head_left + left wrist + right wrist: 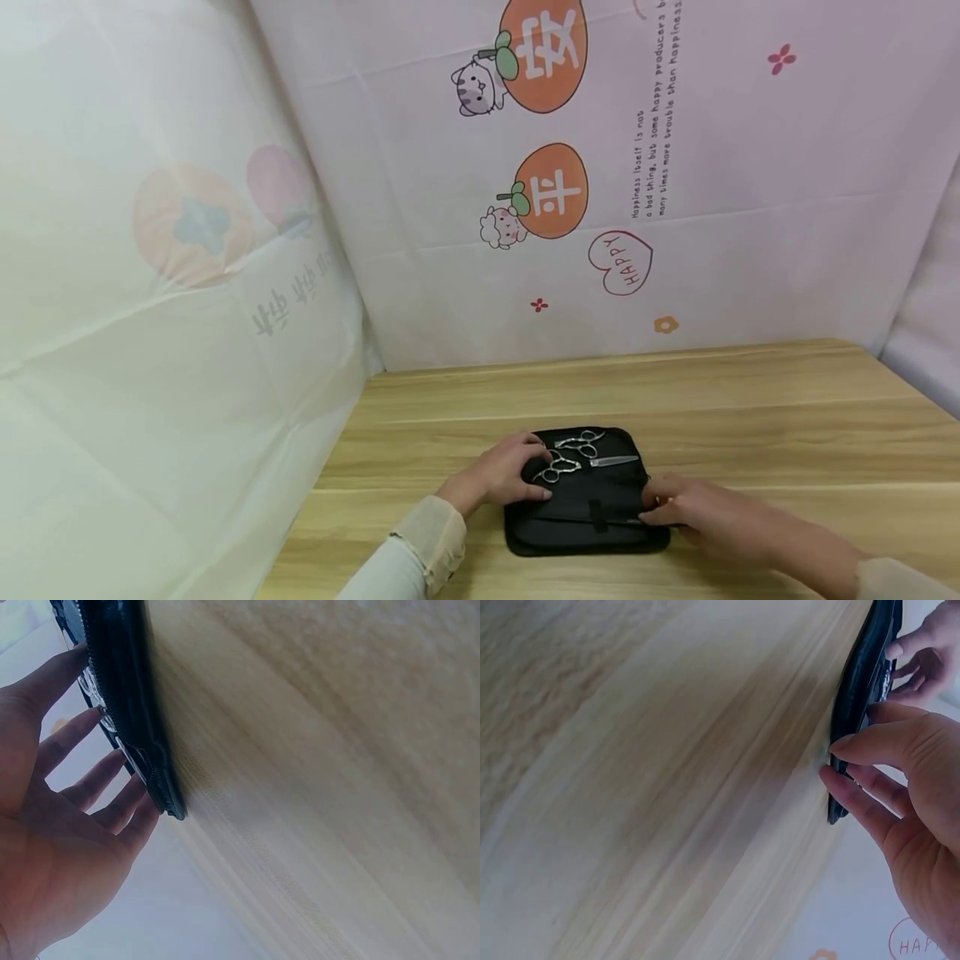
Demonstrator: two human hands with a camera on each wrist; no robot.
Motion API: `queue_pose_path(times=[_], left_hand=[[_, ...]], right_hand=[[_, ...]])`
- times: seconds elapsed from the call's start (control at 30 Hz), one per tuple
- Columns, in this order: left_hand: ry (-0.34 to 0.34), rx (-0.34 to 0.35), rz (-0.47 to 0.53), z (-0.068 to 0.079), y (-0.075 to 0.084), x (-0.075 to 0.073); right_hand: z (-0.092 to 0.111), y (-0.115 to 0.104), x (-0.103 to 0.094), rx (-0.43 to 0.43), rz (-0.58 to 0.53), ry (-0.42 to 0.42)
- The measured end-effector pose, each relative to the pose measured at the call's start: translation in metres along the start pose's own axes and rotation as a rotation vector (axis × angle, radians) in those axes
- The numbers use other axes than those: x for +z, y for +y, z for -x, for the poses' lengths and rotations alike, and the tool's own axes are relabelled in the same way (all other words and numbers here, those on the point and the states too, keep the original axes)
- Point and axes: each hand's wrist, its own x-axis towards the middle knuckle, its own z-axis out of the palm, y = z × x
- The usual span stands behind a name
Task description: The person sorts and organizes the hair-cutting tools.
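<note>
A black zip case (592, 546) lies open on the table. Silver scissors (557, 468) show their finger loops in it, with another pair of scissors (583, 443) farther back. Beside them lies a flat silver blade-like piece (615, 461); whether it belongs to one of the scissors I cannot tell. My left hand (504, 473) reaches over the case's left side, fingers spread, fingertips by the nearer scissors' loops and thumb on the black lining. At the right edge, my right hand (705, 512) pinches the case between thumb and fingers; the exact layer held is hidden.
The wood-grain table (420, 467) extends around the case. A printed white cloth (450, 317) hangs behind it, and another pale cloth (150, 417) hangs along the left side. A short black strap (597, 512) crosses the case's inner flap.
</note>
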Motion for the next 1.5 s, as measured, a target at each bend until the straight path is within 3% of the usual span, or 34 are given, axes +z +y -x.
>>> queue_pose_path(times=[0.33, 0.57, 0.63, 0.8, 1.1, 1.37, 1.5], left_hand=[[0.002, -0.003, -0.003, -0.001, 0.0, 0.003], [0.007, -0.003, -0.006, -0.001, 0.0, 0.002], [0.009, -0.001, -0.009, -0.001, -0.001, 0.001], [0.006, -0.005, -0.004, -0.001, -0.001, 0.001], [0.007, -0.008, -0.005, 0.0, 0.001, 0.0], [0.006, -0.003, -0.01, 0.0, 0.002, 0.0], [0.007, -0.009, -0.009, 0.0, 0.002, 0.0]], right_hand=[[-0.008, -0.009, 0.004, 0.07, 0.015, -0.067], [0.002, -0.007, -0.001, 0.351, 0.041, -0.122], [0.004, -0.006, -0.001, 0.397, 0.02, -0.13], [0.005, -0.003, 0.003, 0.368, -0.108, -0.086], [-0.003, -0.006, 0.007, 0.376, -0.134, -0.038], [-0.008, -0.009, 0.003, 0.541, -0.253, -0.093], [-0.007, -0.008, 0.008, 0.583, -0.294, -0.055]])
